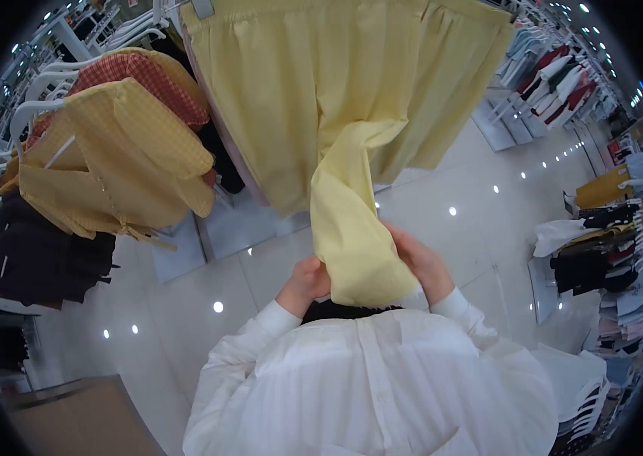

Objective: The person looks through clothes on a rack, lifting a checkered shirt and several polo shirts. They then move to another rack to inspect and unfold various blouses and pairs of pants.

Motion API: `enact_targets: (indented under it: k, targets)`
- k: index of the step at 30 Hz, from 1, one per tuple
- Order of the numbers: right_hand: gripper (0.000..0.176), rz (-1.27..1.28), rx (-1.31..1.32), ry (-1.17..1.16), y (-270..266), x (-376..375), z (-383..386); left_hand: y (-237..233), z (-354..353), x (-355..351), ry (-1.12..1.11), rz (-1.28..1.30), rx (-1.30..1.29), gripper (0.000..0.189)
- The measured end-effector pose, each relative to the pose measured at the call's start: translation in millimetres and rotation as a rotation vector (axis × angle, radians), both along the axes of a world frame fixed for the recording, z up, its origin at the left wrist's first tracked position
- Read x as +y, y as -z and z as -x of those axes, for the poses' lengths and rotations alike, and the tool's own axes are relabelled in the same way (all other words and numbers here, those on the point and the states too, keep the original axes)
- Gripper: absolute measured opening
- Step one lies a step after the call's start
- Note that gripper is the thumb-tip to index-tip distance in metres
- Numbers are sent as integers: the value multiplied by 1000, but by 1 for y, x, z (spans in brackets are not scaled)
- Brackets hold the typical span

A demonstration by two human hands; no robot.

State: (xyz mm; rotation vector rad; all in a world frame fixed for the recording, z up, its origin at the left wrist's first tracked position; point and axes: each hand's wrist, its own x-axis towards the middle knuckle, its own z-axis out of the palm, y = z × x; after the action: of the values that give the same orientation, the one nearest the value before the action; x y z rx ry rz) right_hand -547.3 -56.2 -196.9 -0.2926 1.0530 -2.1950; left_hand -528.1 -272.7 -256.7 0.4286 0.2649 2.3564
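A pale yellow garment (260, 83) with a gathered waistband, like a skirt or wide-leg trousers, hangs from clips at the top of the view. A twisted length of its cloth (359, 243) is drawn out toward my body, its lower end close in front of my white shirt. My left hand (308, 280) is closed at the left edge of that cloth, its fingertips partly hidden behind the fabric. On the opposite edge, my right hand (421, 262) grips the cloth, with fingers tucked behind it.
At the left, a yellow checked blouse (124, 159) and a red checked garment (139, 76) hang on white hangers, with dark clothes (48, 247) below. A brown box-like surface (82, 422) stands at lower left. Clothes racks (602, 251) line the right. Shiny floor tiles (207, 327) surround me.
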Motion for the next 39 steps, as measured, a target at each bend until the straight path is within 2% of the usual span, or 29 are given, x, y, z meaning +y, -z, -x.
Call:
enact_targets:
  k: [1, 2, 4, 5, 7, 8, 10, 11, 13, 14, 15, 16, 17, 19, 20, 21, 22, 23, 24, 29, 32, 34, 39]
  targets:
    - [72, -2, 14, 12, 3, 3, -10, -9, 0, -2, -36, 168, 2, 56]
    - [71, -51, -11, 10, 9, 8, -18, -20, -2, 0, -26, 167, 15, 56]
    - [70, -181, -10, 44, 2, 9, -24, -42, -2, 7, -204, 764, 222, 44]
    - [70, -182, 5, 50, -5, 11, -26, -44, 1, 9, -205, 761, 238, 44]
    - [68, -308, 82, 310, -17, 17, -27, -48, 8, 10, -458, 779, 98, 35]
    - [68, -306, 90, 317, -24, 19, -26, -49, 12, 3, -456, 777, 109, 35]
    - [70, -125, 57, 501, -40, 21, -22, -49, 24, -17, -349, 848, 0, 36]
    - [70, -121, 66, 507, -46, 19, -23, -49, 26, -17, -348, 848, 12, 36]
    - [76, 172, 54, 424, -54, 12, -26, -44, 18, -16, -421, 437, -130, 39]
    - [76, 172, 64, 423, -55, 6, -27, -26, 12, -16, -423, 434, -121, 39]
    - [79, 192, 100, 347, -55, -2, -29, 4, 4, -16, -306, 353, -132, 43]
    - [82, 212, 134, 267, -55, -8, -30, 7, 0, -15, -193, 273, -144, 47]
    - [82, 214, 138, 259, -57, -12, -29, 10, -2, -15, -201, 273, -139, 47]
    - [84, 116, 266, 231, -61, -20, -26, -28, -14, -11, -214, 759, 349, 59]
    - [84, 120, 263, 223, -64, -21, -24, -52, -15, -9, -277, 885, 348, 55]
    - [83, 4, 308, 326, -67, -20, -22, -57, -14, -13, -281, 890, 340, 55]
    - [82, -115, 355, 428, -70, -19, -19, -60, -12, -20, -421, 944, 278, 51]
    - [82, -113, 353, 422, -73, -19, -16, -63, -9, -26, -562, 995, 215, 48]
    - [80, -126, 328, 483, -77, -19, -13, -65, -6, -32, -632, 986, 210, 38]
    - [75, -238, 375, 560, -76, -20, -9, -64, -9, -44, -736, 854, 200, 31]
    - [76, -139, 328, 595, -68, -15, -3, -62, -7, -43, -752, 806, 128, 31]
    - [78, 415, 152, 486, -78, -13, 0, -64, -3, -42, -761, 789, 69, 33]
    - [85, 268, 182, 391, -73, -3, 16, -72, 10, -33, -789, 754, 140, 35]
